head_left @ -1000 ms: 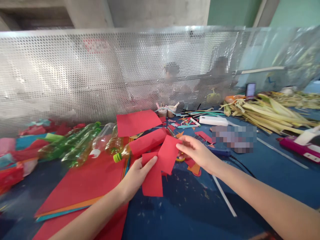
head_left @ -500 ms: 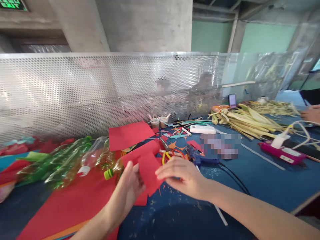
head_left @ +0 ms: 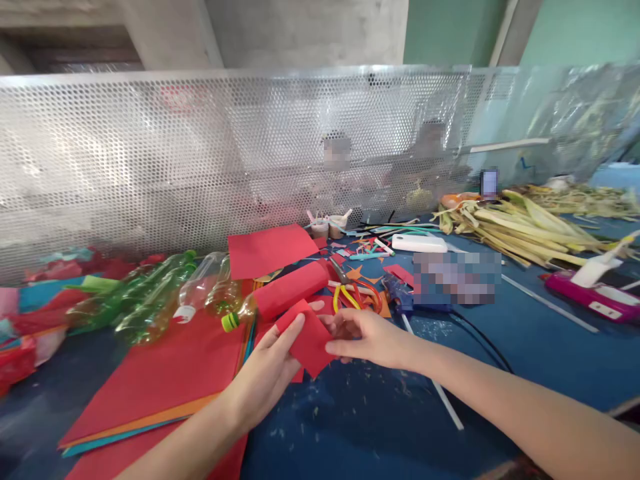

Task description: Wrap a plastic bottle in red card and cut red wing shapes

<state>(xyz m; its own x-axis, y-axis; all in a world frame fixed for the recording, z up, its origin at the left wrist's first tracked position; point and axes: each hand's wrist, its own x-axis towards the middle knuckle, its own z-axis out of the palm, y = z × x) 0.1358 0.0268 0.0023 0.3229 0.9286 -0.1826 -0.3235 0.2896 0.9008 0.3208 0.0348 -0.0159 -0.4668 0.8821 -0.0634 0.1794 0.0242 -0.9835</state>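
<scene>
Paper is what I have between both hands: a small red paper piece [head_left: 309, 339], held just above the blue table [head_left: 525, 347] a little nearer to me than the rolled red sheet [head_left: 293, 288]. My left hand [head_left: 267, 373] is half closed, its fingers laid up the left edge of the piece with the thumb hidden behind it; my right hand [head_left: 367, 339] pinches the right corner between thumb and forefinger, the other fingers loosely curled. I judge the piece very light and thin, limp enough to sag where unsupported, quick to crease or tear if pulled, so a gentle pinch at two opposite edges, as now, suits it better than a grip at the middle. Just beyond the roll on its right lie the scissors [head_left: 356, 293] with yellow and red loops, and a blue glue gun [head_left: 399, 297] sits further right with its black cord trailing off. Left of the roll, empty plastic bottles [head_left: 165, 297] lie on their sides, and nearer me from them a stack of coloured sheets [head_left: 160, 377] is spread flat with red on top. Far to the right of the roll is a heap of dried leaves [head_left: 525, 227], and behind everything runs a perforated metal screen [head_left: 150, 160].
</scene>
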